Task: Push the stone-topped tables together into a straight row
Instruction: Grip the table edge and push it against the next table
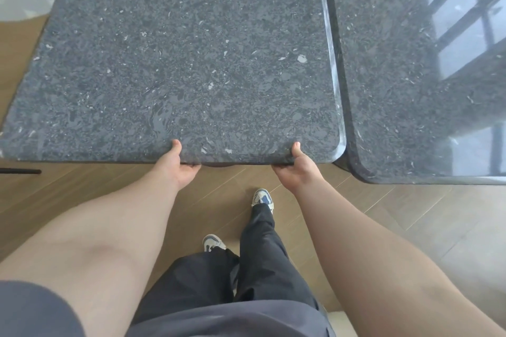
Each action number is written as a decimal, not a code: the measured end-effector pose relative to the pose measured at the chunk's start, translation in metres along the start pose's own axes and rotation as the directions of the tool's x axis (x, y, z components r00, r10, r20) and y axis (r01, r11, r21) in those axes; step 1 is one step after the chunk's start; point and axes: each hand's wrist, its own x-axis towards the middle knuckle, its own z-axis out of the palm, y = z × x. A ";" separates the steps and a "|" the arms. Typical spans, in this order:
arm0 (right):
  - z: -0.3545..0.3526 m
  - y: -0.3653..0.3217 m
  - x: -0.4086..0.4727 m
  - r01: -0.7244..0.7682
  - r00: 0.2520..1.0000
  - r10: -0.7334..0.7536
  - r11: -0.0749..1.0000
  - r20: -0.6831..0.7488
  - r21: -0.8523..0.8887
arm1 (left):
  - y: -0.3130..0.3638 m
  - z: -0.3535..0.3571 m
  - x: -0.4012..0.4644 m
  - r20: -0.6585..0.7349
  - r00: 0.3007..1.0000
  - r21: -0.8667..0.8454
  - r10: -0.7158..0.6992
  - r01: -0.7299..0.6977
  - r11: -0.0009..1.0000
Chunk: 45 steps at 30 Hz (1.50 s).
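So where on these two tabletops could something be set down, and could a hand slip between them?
Both tops are bare: the left table all the way beyond the left hand and right hand gripping its near edge, and the right table too. The seam between them looks too tight for a hand.

We hold both arms straight forward. Our left hand (180, 165) and right hand (297, 169) are closed in a grip, thumbs on top, fingers hidden below.
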 end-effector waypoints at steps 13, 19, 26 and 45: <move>-0.022 0.008 -0.011 0.002 1.000 -0.002 1.000 0.023 0.012 | -0.010 -0.018 -0.007 -0.014 1.000 -0.005 0.001 -0.001 1.000; -0.035 0.013 -0.020 0.000 1.000 0.000 1.000 0.010 0.016 | -0.016 -0.030 -0.018 -0.036 0.999 -0.036 -0.012 0.010 0.999; -0.042 0.018 -0.033 -0.003 0.999 0.002 1.000 -0.053 -0.013 | -0.020 -0.041 -0.029 -0.074 0.996 -0.046 -0.045 0.041 0.998; -0.024 0.016 -0.036 -0.051 0.976 0.064 0.997 -0.207 0.066 | -0.006 -0.042 -0.037 -0.105 0.973 -0.082 -0.203 0.195 0.977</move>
